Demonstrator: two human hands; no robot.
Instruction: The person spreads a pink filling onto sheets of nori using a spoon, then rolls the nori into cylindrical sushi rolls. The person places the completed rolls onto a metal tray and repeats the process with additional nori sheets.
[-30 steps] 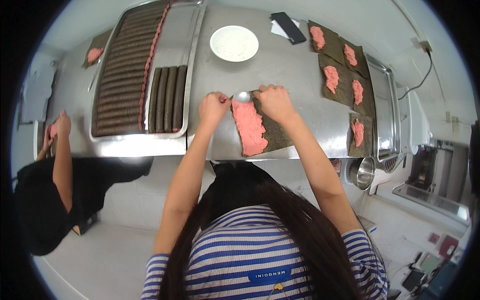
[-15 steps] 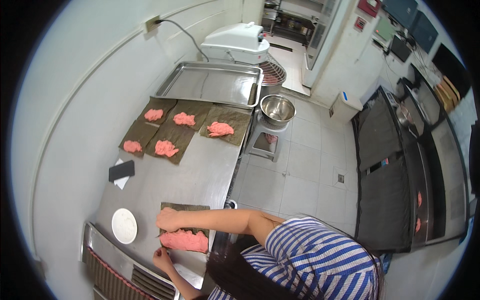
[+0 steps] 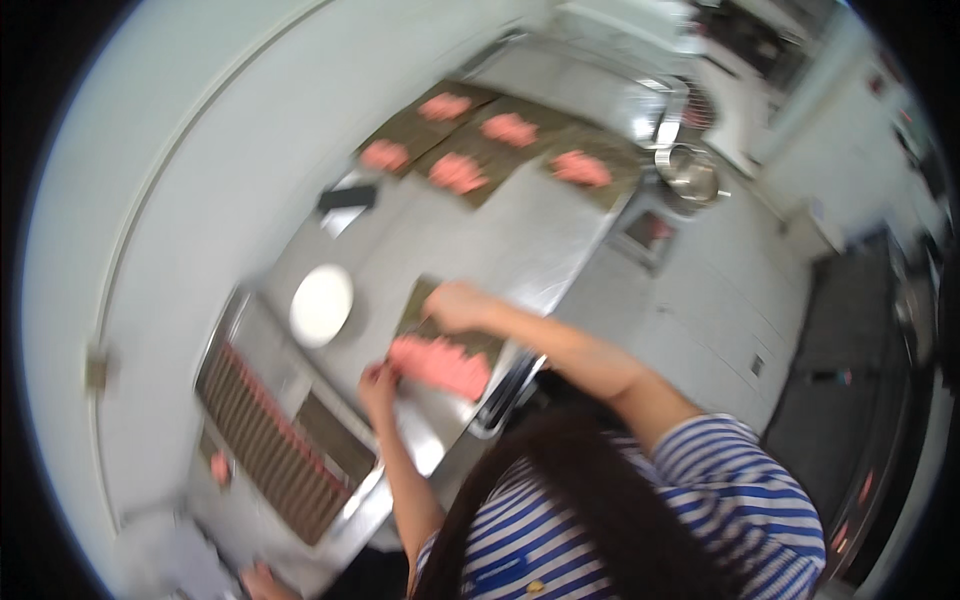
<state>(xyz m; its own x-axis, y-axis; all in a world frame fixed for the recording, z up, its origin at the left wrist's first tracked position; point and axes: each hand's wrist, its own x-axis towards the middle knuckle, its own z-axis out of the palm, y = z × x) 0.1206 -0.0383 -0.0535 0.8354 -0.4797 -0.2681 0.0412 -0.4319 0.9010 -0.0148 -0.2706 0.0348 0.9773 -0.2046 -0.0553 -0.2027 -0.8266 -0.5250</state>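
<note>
Both hands press flat, ungrasping: left hand [image 3: 378,384] at the pink paste [image 3: 440,364] end, right hand [image 3: 455,305] on the dark sheet [image 3: 430,318] near the counter edge [image 3: 520,355]; bare steel lies beyond.

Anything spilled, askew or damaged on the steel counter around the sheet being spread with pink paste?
Nothing stands out. The pink paste stays on its dark sheet between the left hand and right hand. The white plate sits flat, and the far sheets each hold one mound. The frame is motion-blurred, so small spills could be missed.
</note>
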